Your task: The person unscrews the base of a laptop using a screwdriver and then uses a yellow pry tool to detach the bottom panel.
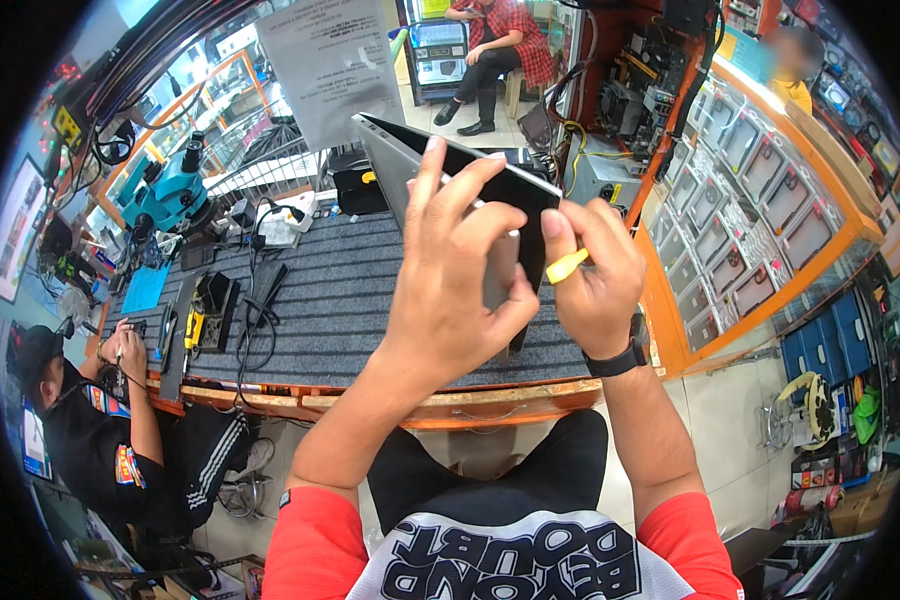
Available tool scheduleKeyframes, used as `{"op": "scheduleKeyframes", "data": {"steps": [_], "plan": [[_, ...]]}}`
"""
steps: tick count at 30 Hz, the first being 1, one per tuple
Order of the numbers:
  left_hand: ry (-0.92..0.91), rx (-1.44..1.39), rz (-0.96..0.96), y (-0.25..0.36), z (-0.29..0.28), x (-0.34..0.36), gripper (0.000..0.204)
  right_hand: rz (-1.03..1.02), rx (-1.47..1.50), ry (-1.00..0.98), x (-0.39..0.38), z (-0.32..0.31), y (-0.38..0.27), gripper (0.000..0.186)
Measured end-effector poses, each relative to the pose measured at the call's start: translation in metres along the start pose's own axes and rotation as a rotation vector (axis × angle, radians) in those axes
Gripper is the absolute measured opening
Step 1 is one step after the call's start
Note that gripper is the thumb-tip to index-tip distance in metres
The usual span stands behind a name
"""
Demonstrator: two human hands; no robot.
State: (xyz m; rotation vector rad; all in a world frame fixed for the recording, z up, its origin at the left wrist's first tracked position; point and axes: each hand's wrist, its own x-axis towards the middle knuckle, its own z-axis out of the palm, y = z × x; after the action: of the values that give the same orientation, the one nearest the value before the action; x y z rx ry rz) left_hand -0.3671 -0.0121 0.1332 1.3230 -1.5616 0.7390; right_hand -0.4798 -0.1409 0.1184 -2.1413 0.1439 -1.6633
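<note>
A thin grey laptop [392,172] is tilted up on edge above the bench, its two panels spread apart in a narrow V with a dark inner side. My left hand [440,275] has its fingers and thumb around the panels, gripping them from the near side. At the laptop's right edge is my right hand [602,285], closed, with thumb and forefinger by the corner. A small yellow tool [568,265] with a flattened end sticks out of that fist; the rest of it is hidden by my fingers.
Below lies a ribbed grey bench mat [340,300]. Cables [255,310], a black tool holder [213,300] and a teal microscope [170,190] are on the left. A co-worker [110,420] sits there. A glass display case [760,220] stands right, an opened computer case [600,165] behind.
</note>
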Motion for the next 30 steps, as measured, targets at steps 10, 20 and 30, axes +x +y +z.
{"op": "scheduleKeyframes", "data": {"steps": [10,20,30], "plan": [[-0.098,-0.332,-0.060,-0.058,-0.079,-0.023,0.061,0.281,0.025,-0.033,0.065,0.021,0.104,0.034],[-0.146,-0.399,-0.063,-0.063,-0.083,-0.022,0.059,0.560,0.372,-0.053,0.091,0.060,0.176,0.042],[-0.018,-0.381,0.076,-0.088,-0.044,0.010,0.045,0.541,0.596,-0.190,0.071,-0.015,0.098,0.052]]}}
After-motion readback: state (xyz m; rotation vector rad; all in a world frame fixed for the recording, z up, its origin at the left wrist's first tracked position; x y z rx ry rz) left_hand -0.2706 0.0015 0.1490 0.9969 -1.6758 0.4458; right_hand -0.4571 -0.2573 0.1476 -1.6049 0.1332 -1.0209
